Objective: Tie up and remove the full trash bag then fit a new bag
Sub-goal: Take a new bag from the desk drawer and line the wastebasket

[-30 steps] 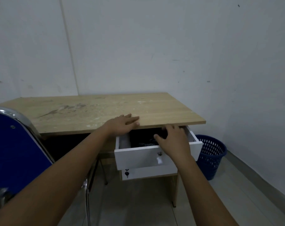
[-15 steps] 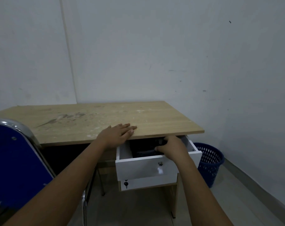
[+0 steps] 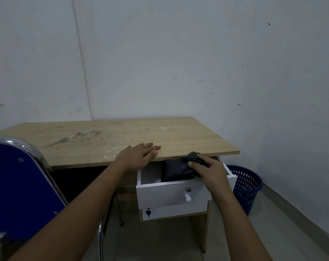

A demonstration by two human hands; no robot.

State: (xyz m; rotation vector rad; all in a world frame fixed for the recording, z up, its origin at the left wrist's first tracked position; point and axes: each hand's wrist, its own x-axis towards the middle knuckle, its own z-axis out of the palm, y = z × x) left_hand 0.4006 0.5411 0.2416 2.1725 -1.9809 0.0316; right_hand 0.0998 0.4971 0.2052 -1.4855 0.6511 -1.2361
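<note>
Gripping hand: right hand (image 3: 210,171) is closing its grip round a folded black trash bag (image 3: 178,169), thumb on top.
Trash bag position: lying partly inside the open white drawer (image 3: 171,194), its top end rising to the tabletop edge.
Left hand: left hand (image 3: 139,154) is resting flat, grip open, fingers straight, on the front edge of the wooden tabletop (image 3: 111,138).
Bin: blue perforated basket (image 3: 246,187) is standing on the floor, right of the drawer, near the wall.
Chair: blue chair back (image 3: 18,185) is showing at left.

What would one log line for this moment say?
left hand: flat on desk | right hand: grips folded black bag over open drawer | blue bin: unlined
</note>
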